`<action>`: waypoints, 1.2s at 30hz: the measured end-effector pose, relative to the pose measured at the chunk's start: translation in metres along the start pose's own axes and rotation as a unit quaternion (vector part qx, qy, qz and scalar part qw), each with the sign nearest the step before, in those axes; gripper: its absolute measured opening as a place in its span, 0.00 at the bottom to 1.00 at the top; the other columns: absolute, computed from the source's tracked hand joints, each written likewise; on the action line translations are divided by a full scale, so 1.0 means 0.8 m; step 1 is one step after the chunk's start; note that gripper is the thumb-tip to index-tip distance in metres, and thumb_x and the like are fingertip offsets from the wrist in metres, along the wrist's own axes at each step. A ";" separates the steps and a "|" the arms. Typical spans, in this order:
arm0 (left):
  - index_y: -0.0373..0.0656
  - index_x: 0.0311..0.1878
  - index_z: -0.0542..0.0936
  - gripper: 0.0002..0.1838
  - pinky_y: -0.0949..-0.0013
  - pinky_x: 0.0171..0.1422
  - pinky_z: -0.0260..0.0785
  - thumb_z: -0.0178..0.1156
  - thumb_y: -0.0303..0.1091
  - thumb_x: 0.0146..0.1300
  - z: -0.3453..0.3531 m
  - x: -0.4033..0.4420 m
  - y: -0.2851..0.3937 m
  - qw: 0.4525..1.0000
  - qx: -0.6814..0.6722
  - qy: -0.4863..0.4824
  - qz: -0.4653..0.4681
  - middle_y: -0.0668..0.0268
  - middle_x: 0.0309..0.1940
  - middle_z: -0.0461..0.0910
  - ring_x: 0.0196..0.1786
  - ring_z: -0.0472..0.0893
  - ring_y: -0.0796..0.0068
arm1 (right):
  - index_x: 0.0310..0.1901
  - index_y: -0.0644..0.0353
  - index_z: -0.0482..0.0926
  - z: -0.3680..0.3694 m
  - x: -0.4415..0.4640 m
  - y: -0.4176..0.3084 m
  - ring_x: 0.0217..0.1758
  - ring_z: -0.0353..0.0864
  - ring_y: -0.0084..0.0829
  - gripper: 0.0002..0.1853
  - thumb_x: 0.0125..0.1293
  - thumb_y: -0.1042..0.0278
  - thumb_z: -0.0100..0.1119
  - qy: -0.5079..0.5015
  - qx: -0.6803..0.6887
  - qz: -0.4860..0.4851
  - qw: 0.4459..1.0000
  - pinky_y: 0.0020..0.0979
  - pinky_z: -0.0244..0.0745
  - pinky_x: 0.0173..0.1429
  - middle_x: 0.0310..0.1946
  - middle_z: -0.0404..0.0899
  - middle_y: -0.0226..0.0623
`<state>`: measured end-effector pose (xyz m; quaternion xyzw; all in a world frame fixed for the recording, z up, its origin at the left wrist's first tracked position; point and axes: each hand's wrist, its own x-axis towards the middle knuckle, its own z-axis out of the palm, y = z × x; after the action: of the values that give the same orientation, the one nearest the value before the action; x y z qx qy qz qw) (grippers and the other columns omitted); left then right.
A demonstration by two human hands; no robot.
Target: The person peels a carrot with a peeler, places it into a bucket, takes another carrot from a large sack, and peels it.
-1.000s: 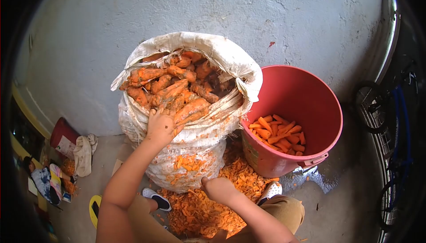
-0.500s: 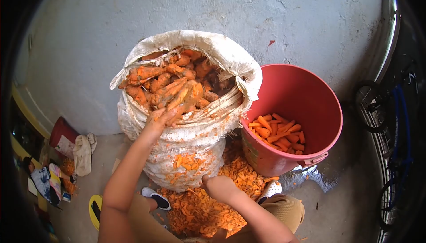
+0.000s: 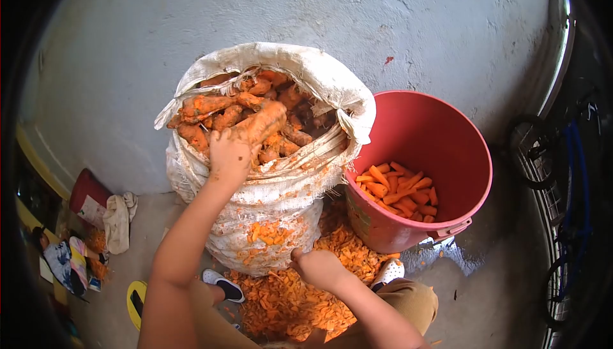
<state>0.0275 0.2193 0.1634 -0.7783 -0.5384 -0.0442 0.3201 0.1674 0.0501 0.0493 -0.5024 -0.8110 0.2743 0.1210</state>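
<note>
A white woven sack (image 3: 255, 202), its rim rolled outward, stands in front of me full of dirty unpeeled carrots (image 3: 207, 105). At the sack's mouth my left hand (image 3: 231, 154) is closed around a thick carrot (image 3: 263, 123), which lies over the others with its far end pointing up and right. My right hand (image 3: 321, 268) is closed in a fist low in front of the sack, above the peelings. A small dark tip shows at its thumb side, but what it holds is hidden. Orange carrot peelings (image 3: 290, 307) are heaped on the floor between my feet.
To the right of the sack stands a red bucket (image 3: 440, 132) with peeled carrots (image 3: 399, 193) at its bottom. Wet floor (image 3: 447, 256) shines beside it. A blue bicycle (image 3: 578, 183) is at far right. A dark red container (image 3: 89, 196) and a cloth (image 3: 119, 221) are at left.
My left hand has turned from lying under the carrots with fingers extended to gripping one thick carrot from above. My right hand has stayed almost in place.
</note>
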 end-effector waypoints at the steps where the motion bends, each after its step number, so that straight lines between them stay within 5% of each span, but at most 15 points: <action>1: 0.40 0.37 0.73 0.22 0.63 0.46 0.55 0.45 0.52 0.56 0.001 -0.001 -0.005 0.998 -0.018 0.055 -0.012 0.64 0.30 0.75 0.39 0.71 0.69 | 0.33 0.63 0.68 -0.001 0.000 -0.001 0.26 0.76 0.43 0.11 0.58 0.62 0.45 0.005 0.000 0.001 1.000 0.39 0.71 0.32 0.20 0.75 0.45; 2: 0.39 0.40 0.73 0.24 0.62 0.47 0.54 0.44 0.53 0.56 0.009 -0.003 -0.008 0.996 -0.024 0.087 -0.014 0.63 0.32 0.75 0.41 0.70 0.70 | 0.33 0.63 0.68 -0.003 0.000 -0.001 0.26 0.76 0.43 0.11 0.58 0.62 0.45 0.010 -0.001 0.003 1.000 0.39 0.71 0.31 0.20 0.75 0.45; 6: 0.38 0.41 0.73 0.24 0.63 0.51 0.52 0.45 0.52 0.57 0.020 -0.006 0.018 0.985 0.134 -0.100 0.041 0.64 0.35 0.76 0.46 0.69 0.71 | 0.33 0.63 0.68 0.003 0.003 -0.003 0.26 0.77 0.42 0.11 0.58 0.63 0.45 0.007 -0.004 -0.009 1.000 0.38 0.71 0.31 0.20 0.75 0.44; 10: 0.38 0.40 0.72 0.24 0.63 0.51 0.52 0.46 0.52 0.56 0.002 0.005 0.016 0.994 0.044 -0.094 0.022 0.63 0.33 0.76 0.45 0.69 0.71 | 0.33 0.63 0.67 0.015 0.005 0.003 0.22 0.75 0.44 0.12 0.59 0.60 0.44 0.031 -0.003 -0.021 0.999 0.41 0.69 0.27 0.17 0.73 0.45; 14: 0.40 0.39 0.73 0.22 0.62 0.47 0.53 0.50 0.51 0.54 -0.001 0.020 0.011 0.994 -0.062 0.068 -0.057 0.63 0.31 0.76 0.43 0.70 0.71 | 0.34 0.64 0.68 0.001 0.003 0.000 0.26 0.77 0.42 0.11 0.58 0.63 0.44 0.001 0.000 0.003 1.000 0.39 0.71 0.31 0.20 0.76 0.44; 17: 0.41 0.42 0.72 0.22 0.62 0.49 0.54 0.48 0.50 0.55 -0.004 0.027 0.028 0.994 -0.091 -0.039 -0.044 0.64 0.34 0.76 0.45 0.70 0.71 | 0.34 0.64 0.68 0.002 0.006 0.000 0.26 0.77 0.42 0.11 0.58 0.63 0.44 0.000 -0.004 -0.001 1.000 0.39 0.71 0.31 0.20 0.76 0.44; 18: 0.42 0.44 0.72 0.22 0.62 0.53 0.53 0.45 0.51 0.57 -0.005 0.029 0.035 0.991 0.008 -0.121 0.055 0.65 0.37 0.76 0.47 0.69 0.71 | 0.34 0.64 0.68 0.006 0.007 0.000 0.26 0.77 0.42 0.11 0.58 0.63 0.44 -0.001 -0.007 -0.004 1.000 0.39 0.71 0.31 0.20 0.76 0.43; 21: 0.43 0.38 0.75 0.21 0.63 0.57 0.50 0.43 0.50 0.58 0.013 0.028 0.047 0.992 0.033 -0.089 0.085 0.64 0.38 0.76 0.49 0.69 0.70 | 0.33 0.62 0.67 0.020 0.009 0.005 0.22 0.74 0.46 0.13 0.59 0.59 0.43 0.022 0.007 -0.019 1.000 0.42 0.68 0.27 0.16 0.73 0.46; 26: 0.43 0.28 0.77 0.21 0.65 0.42 0.53 0.45 0.52 0.57 0.011 0.026 0.027 0.990 -0.120 0.071 -0.028 0.64 0.25 0.76 0.37 0.70 0.71 | 0.33 0.64 0.68 0.004 0.002 0.010 0.24 0.76 0.44 0.13 0.59 0.61 0.44 0.027 0.005 -0.003 1.000 0.40 0.70 0.29 0.18 0.74 0.45; 29: 0.43 0.26 0.77 0.22 0.65 0.41 0.53 0.44 0.53 0.57 0.030 0.012 0.042 0.996 -0.081 0.019 -0.017 0.63 0.24 0.75 0.34 0.70 0.70 | 0.33 0.64 0.68 0.000 0.003 0.007 0.26 0.76 0.43 0.12 0.59 0.61 0.45 0.010 -0.003 0.005 1.000 0.39 0.70 0.30 0.20 0.75 0.45; 30: 0.41 0.27 0.76 0.24 0.64 0.38 0.54 0.44 0.54 0.57 0.033 0.009 0.051 0.995 0.031 -0.071 0.067 0.61 0.23 0.74 0.33 0.71 0.69 | 0.33 0.64 0.68 0.002 0.003 0.005 0.26 0.76 0.43 0.12 0.59 0.61 0.45 0.005 -0.005 0.006 1.000 0.39 0.70 0.30 0.20 0.75 0.45; 33: 0.40 0.28 0.75 0.25 0.64 0.38 0.56 0.43 0.54 0.57 0.032 0.001 0.043 0.990 -0.129 -0.019 0.052 0.62 0.22 0.75 0.34 0.71 0.69 | 0.33 0.64 0.68 0.007 0.004 0.004 0.26 0.76 0.43 0.12 0.59 0.61 0.45 0.004 -0.005 -0.012 1.000 0.39 0.70 0.30 0.20 0.75 0.46; 36: 0.39 0.27 0.74 0.25 0.66 0.36 0.60 0.43 0.54 0.58 0.035 -0.003 0.033 0.913 -0.384 -0.057 -0.128 0.63 0.21 0.74 0.32 0.72 0.70 | 0.33 0.64 0.68 0.001 0.002 0.005 0.27 0.76 0.44 0.12 0.59 0.61 0.44 0.007 0.004 0.008 1.000 0.40 0.70 0.31 0.21 0.75 0.46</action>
<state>0.0416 0.2268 0.1282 -0.7668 -0.5924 -0.2435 -0.0427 0.1693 0.0531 0.0460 -0.5102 -0.8049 0.2754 0.1262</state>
